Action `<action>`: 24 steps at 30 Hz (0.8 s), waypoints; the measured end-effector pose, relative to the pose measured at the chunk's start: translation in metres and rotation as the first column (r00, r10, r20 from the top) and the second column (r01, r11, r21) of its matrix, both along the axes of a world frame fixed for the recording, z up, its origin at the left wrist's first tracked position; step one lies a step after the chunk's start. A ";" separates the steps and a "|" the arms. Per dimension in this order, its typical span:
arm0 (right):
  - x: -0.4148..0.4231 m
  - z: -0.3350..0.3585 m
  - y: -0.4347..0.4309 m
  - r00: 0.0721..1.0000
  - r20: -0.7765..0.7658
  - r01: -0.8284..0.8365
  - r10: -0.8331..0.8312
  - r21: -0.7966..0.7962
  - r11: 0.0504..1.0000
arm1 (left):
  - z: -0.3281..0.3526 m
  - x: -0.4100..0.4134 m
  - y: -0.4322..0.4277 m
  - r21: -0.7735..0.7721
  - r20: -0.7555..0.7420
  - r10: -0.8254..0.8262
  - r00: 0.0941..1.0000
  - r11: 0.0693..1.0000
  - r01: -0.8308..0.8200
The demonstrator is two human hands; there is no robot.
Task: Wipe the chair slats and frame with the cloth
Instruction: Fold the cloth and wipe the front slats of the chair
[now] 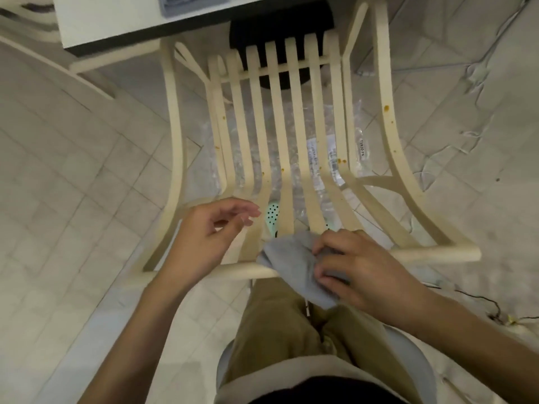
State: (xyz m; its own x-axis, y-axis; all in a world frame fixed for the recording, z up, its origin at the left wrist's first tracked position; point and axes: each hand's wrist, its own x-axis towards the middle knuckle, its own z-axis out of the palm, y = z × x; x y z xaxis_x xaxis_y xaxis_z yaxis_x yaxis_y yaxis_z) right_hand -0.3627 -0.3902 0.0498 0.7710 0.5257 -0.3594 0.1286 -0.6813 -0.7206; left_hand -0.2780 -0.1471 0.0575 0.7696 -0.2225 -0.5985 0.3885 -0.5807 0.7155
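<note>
The left hand (210,237) hovers over the near-left slats (277,112), its fingers pointing right and loosely curled. Its grip is released and holds nothing. The right hand (358,266) comes in from the near right, knuckles up, with fingers and thumb bent round the cloth (288,258). Its grip is clenched on the bunched fabric.

The cloth lies under that hand and to its left, draped over the near rail (423,253) of the chair (388,91) where the middle slats meet it. One fold hangs down on the near side, over khaki trousers (280,330). It is pale grey, soft and crumpled.

The chair is cream, with long curved slats running from far to near (orange-brown spots (387,107) dot the right side of the frame and several slats). Clear plastic wrap (361,147) lies on the tiled floor (73,141) beneath it. A white worktop (116,18) stands at the far left.
</note>
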 end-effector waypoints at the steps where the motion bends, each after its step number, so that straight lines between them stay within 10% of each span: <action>1: 0.003 -0.005 0.016 1.000 0.014 -0.007 0.007 0.015 1.000 | 0.004 -0.004 0.005 0.007 0.026 0.029 0.999 1.000 -0.029; 13: 0.030 -0.022 0.227 0.948 0.241 -0.226 0.209 0.043 0.973 | 0.012 -0.060 0.104 0.192 0.315 0.388 0.866 0.868 -0.458; 24: 0.024 -0.018 0.152 0.993 0.032 -0.114 0.110 0.178 0.977 | 0.009 -0.099 0.091 0.247 0.393 -0.126 0.911 0.969 0.027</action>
State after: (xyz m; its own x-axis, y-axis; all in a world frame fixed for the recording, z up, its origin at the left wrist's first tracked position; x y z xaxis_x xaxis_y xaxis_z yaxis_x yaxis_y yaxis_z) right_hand -0.3388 -0.2380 0.0313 0.7100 0.6638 -0.2350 0.2143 -0.5216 -0.8258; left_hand -0.3770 -0.0558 0.0667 0.9413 -0.1840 -0.2830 0.0437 -0.7649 0.6426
